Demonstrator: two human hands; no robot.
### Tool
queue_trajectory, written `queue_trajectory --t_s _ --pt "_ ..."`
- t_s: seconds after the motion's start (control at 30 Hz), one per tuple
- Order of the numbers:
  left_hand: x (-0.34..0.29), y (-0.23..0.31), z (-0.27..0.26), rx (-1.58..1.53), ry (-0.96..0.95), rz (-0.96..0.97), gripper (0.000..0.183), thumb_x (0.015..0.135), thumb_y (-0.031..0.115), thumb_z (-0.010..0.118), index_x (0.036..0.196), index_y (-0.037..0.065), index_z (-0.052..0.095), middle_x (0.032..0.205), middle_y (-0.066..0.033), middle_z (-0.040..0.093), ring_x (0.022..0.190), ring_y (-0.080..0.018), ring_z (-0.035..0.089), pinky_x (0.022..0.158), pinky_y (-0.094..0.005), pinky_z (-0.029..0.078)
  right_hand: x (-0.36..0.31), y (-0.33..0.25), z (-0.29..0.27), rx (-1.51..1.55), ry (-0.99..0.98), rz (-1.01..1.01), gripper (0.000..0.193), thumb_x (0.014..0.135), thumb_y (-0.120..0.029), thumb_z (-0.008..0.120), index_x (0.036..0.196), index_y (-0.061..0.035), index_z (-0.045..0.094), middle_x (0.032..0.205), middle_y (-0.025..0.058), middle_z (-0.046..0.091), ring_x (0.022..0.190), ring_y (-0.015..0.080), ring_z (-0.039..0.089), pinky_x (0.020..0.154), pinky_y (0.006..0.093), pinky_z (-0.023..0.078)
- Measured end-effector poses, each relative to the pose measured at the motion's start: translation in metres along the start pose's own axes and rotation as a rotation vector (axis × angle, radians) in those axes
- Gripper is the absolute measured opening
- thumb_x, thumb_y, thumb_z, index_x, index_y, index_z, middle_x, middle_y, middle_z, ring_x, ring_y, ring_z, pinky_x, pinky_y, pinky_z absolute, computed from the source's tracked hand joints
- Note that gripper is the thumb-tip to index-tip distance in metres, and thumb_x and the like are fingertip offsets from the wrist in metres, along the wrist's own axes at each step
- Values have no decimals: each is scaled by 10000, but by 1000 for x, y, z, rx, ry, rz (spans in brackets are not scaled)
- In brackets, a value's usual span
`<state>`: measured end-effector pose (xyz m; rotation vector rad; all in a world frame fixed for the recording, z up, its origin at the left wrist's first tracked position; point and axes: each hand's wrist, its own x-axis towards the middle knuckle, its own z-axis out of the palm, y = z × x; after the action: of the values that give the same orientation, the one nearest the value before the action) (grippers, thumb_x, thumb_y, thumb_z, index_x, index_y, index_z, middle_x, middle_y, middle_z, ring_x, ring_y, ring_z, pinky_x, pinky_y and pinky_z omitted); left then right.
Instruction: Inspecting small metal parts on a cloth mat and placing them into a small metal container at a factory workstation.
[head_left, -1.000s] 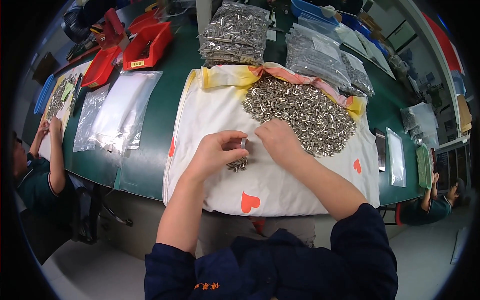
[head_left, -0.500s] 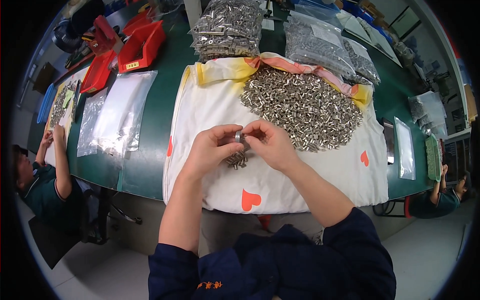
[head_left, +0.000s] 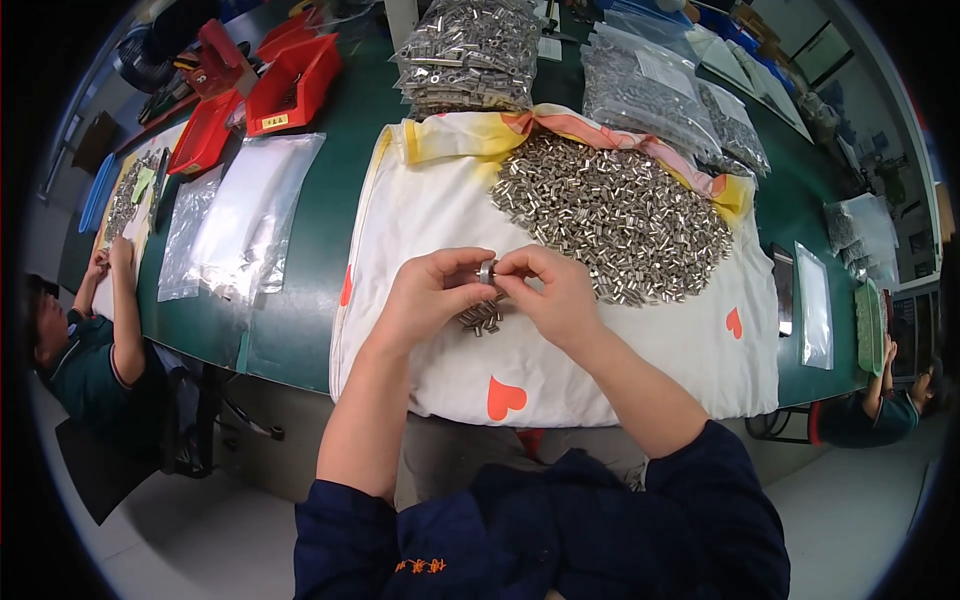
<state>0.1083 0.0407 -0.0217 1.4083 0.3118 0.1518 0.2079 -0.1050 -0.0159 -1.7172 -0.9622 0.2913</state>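
Observation:
Between thumb and fingers, my left hand (head_left: pixel 428 298) grips a small shiny metal ring (head_left: pixel 487 272). My right hand (head_left: pixel 556 300) is closed in a pinch against the ring's right side; whatever its fingertips hold is too small or hidden to make out. Just below the fingers, a little heap of short metal cylinders (head_left: pixel 482 318) lies on the white cloth (head_left: pixel 410 215), which bears red hearts. A broad pile of similar silvery cylinders (head_left: pixel 620 225) spreads beyond my right hand.
Clear bags of metal parts (head_left: pixel 468 55) stand at the back. Red bins (head_left: pixel 290 85) and flat plastic bags (head_left: pixel 245 210) lie on the green table (head_left: pixel 330 215) to the left. A person (head_left: pixel 90 340) works at far left, another (head_left: pixel 870 415) at far right.
The whole view has shifted slightly, so things sit a little further right. Both hands stay together at the ring, with my right fingertips still pressed near its side.

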Motion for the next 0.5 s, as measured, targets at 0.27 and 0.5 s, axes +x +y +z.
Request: queue_trajectory --t_s 0.27,0.5 --pt "-1 3 1 11 -10 -25 357 751 -35 661 1097 -35 574 941 -50 627 833 -106 602 748 -228 492 6 -5 -10 -97 -6 8 114 746 -30 645 857 -18 621 802 53 618 684 124 588 633 244 475" --pt "-1 5 2 88 -40 -54 351 752 -2 674 1092 -12 588 892 -24 630 813 -79 592 718 -215 484 33 5 -33 -725 -116 -301 95 722 -89 607 811 -75 635 799 60 613 820 253 564 757 380 426"
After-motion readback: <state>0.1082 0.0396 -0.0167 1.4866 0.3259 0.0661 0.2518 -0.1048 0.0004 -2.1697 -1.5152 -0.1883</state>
